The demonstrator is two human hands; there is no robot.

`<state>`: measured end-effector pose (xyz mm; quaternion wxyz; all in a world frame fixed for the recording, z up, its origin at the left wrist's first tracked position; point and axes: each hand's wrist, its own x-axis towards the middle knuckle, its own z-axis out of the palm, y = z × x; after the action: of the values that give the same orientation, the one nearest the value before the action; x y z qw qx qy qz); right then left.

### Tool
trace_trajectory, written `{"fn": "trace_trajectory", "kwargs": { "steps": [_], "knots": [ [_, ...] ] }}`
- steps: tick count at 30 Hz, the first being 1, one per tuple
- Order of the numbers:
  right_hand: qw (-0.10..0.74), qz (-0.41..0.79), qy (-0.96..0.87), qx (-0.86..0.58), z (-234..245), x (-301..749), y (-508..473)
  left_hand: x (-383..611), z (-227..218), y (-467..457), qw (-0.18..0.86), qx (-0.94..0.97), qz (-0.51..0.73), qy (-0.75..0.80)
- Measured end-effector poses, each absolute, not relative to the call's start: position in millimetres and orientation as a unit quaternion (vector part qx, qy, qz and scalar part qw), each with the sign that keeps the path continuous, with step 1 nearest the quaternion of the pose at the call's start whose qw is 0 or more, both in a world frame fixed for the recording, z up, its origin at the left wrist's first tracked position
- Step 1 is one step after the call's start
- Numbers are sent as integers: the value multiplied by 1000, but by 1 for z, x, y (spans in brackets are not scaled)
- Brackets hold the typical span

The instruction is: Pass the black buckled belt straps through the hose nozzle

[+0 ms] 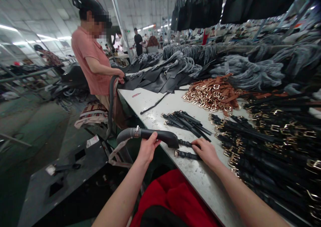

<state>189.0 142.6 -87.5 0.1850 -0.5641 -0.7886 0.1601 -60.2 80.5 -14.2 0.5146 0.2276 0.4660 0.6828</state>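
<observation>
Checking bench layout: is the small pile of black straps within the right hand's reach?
Probably yes: the right hand rests just short of the pile of black straps, only bare table between.

Single head view, forward-down along worktable (173, 104) edge; left hand (147, 148), right hand (205, 151) close below.

Just beyond my grip a bundle of black straps (185, 121) lies on the white table (150, 101). Further out to the right I see a heap of brown straps with gold buckles (213, 94). Directly right is a big pile of black buckled belts (276, 140). Far ahead-left, a co-worker in a pink shirt (89, 59) stands by flat black leather pieces (157, 81). Red cloth (175, 193) sits nearer me, below the grip.
</observation>
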Motion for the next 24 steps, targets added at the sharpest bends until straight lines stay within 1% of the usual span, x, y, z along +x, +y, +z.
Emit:
{"fn": "trace_trajectory", "kwargs": {
  "steps": [4, 11, 17, 24],
  "knots": [
    [189, 154, -788, -565, -87, 189, 142, -68, -5, 74, 491, 238, 695, 468],
    [193, 154, -787, -565, -87, 189, 143, -13, -6, 93, 498, 313, 646, 487],
    [195, 155, -786, -565, -87, 189, 143, -13, 0, 100, 494, 333, 630, 497],
    [198, 152, -788, -563, -89, 189, 143, -22, -5, 107, 507, 286, 649, 490]
  ]
}}
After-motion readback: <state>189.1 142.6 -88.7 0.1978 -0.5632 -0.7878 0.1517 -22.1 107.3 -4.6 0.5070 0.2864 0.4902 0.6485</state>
